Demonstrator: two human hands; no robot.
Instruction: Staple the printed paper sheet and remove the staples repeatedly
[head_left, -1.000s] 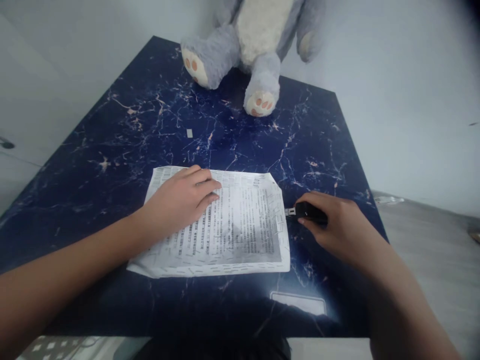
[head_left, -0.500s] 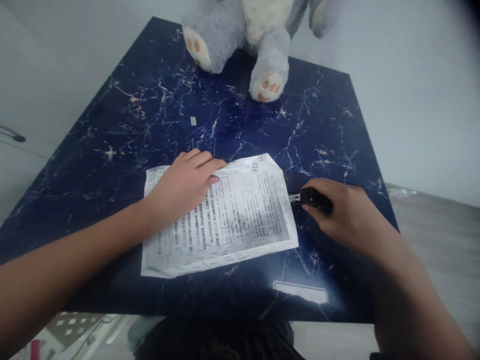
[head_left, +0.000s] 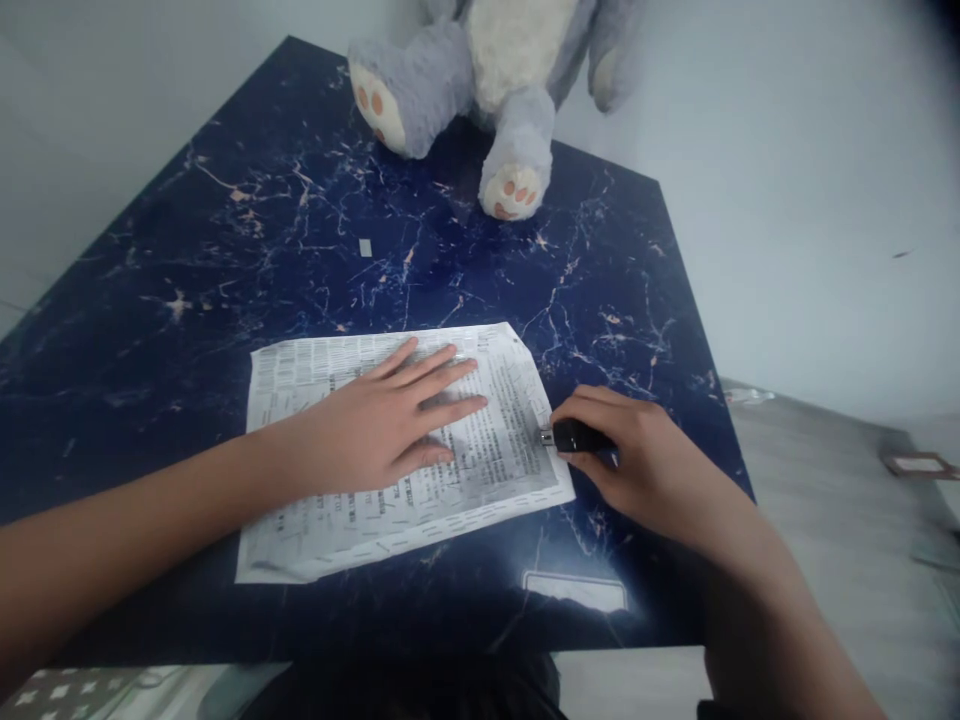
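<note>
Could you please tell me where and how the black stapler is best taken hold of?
The black stapler is probably best gripped around its dark body, coming from the right. Its metal front end points left, at the right edge of the paper, so that end should stay free. The right hand holds it from this side.
</note>
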